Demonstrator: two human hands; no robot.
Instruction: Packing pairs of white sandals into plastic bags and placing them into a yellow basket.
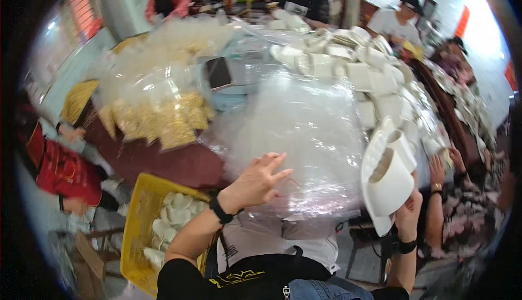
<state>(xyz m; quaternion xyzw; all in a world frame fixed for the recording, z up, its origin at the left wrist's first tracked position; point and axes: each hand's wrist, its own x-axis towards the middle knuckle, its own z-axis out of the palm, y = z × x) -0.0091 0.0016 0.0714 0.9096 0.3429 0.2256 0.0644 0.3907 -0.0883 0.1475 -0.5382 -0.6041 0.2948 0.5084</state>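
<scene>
A stack of white moulded trays (387,177) stands gripped in the right hand (409,213), beside a heap of clear plastic bags (302,131) on the tabletop (179,164). The left hand (256,183), fingers spread, touches the bags. Tilted so, the trays might slip and scatter.

The moulded tray (387,183) is plain white. The pile of plastic bags (304,131) is clear and glossy. The crate (137,224) is bright yellow, holding white pieces (171,218). The worktop (174,164) is dark maroon. The wristband (220,211) is black.
</scene>
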